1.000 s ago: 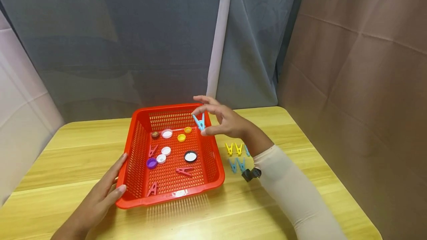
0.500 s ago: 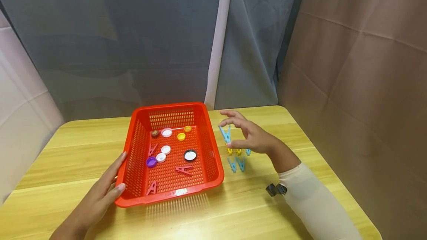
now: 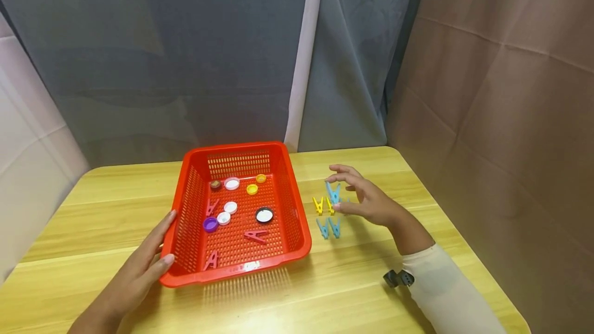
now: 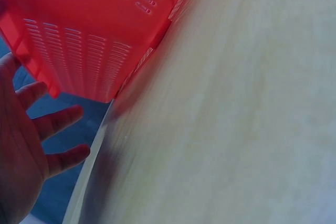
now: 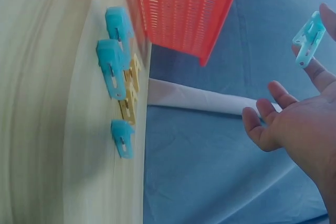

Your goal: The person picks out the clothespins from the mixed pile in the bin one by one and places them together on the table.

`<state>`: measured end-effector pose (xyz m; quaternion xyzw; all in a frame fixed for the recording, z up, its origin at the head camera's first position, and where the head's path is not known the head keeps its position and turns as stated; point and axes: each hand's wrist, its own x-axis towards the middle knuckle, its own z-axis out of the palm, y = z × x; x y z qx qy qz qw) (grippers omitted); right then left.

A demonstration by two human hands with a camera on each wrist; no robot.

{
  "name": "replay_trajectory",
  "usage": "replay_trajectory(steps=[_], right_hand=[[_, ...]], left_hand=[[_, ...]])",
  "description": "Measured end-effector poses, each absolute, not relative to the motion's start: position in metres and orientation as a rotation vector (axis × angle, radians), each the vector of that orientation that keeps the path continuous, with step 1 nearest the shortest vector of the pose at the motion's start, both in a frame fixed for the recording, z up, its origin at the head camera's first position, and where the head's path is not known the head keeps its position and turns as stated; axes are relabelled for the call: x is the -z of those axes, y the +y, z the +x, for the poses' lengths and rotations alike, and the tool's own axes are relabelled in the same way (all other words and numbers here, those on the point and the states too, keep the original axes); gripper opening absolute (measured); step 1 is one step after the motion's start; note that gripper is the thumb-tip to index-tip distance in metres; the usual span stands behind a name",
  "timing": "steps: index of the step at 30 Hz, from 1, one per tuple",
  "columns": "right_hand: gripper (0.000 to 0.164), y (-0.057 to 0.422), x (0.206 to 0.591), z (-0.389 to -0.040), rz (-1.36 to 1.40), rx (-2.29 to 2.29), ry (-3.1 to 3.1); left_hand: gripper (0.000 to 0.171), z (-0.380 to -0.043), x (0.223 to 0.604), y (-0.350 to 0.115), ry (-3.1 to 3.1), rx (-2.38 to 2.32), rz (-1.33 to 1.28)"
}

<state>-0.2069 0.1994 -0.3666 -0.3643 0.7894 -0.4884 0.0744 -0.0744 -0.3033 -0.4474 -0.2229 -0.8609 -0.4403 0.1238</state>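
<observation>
Between thumb and index finger, my right hand [image 3: 371, 204] pinches a light blue clothespin [image 3: 332, 193], its handles pointing up. Overlapping it in the head view are two yellow clothespins [image 3: 318, 205] on the table. Closer to me lie two blue clothespins [image 3: 334, 228]; another blue clothespin [image 5: 122, 137] shows in the right wrist view, mostly hidden behind the hand from the head. My left hand [image 3: 136, 267] rests at the left rim of the red basket [image 3: 209, 276], thumb on the edge, its other fingers extended along the outside.
Inside the basket are several bottle caps, among them a purple cap [image 3: 211, 224] and a black-rimmed cap [image 3: 264, 215], plus three pink clothespins [image 3: 256, 236]. The wooden table [image 3: 287, 303] ends at a grey curtain [image 3: 223, 61], with a brown cloth [image 3: 501, 117] on the right.
My right hand has carried the blue clothespin from over the basket's right rim rightward and down, to just above the clothespins on the table. The left hand stays at the basket.
</observation>
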Motion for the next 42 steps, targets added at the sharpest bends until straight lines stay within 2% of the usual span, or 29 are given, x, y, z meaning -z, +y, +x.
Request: replay_trajectory(steps=[12, 20, 42], right_hand=[[0.051, 0.218, 0.390, -0.204, -0.979, 1.471, 2.404], [0.053, 0.227, 0.404, -0.205, -0.860, 1.311, 2.474], [0.059, 0.256, 0.442, -0.220, -0.775, 1.339, 2.395]], left_hand=[[0.084, -0.076, 0.447, -0.304, -2.520, 1.271, -0.636], [0.084, -0.073, 0.451, -0.305, -2.540, 1.262, -0.624], [0.083, -0.074, 0.449, -0.306, -2.537, 1.233, -0.617]])
